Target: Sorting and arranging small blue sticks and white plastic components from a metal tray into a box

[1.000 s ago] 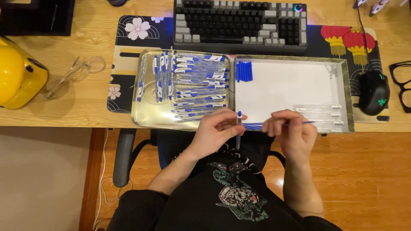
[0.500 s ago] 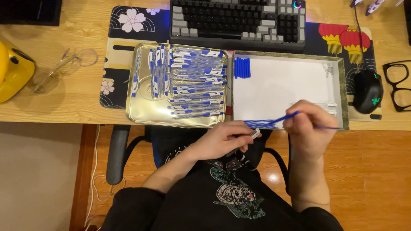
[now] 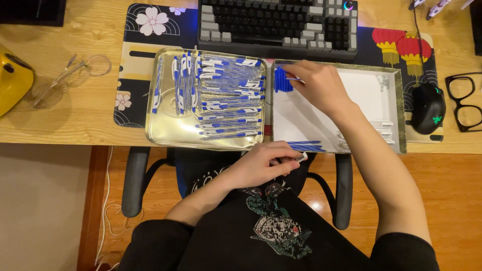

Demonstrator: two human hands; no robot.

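From the head camera, the right hand [image 3: 319, 85] reaches to the far left corner of the white tray [image 3: 396, 108], fingers pinched at the blue pen caps [image 3: 282, 80] there, while the left hand [image 3: 266, 163] near the chair edge is closed around a clear pen barrel [image 3: 300, 157], right of the silver tray of pens [image 3: 165, 130].

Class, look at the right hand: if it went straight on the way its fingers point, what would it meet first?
The right hand points left, so it would probably meet the blue caps first; height above them is unclear.
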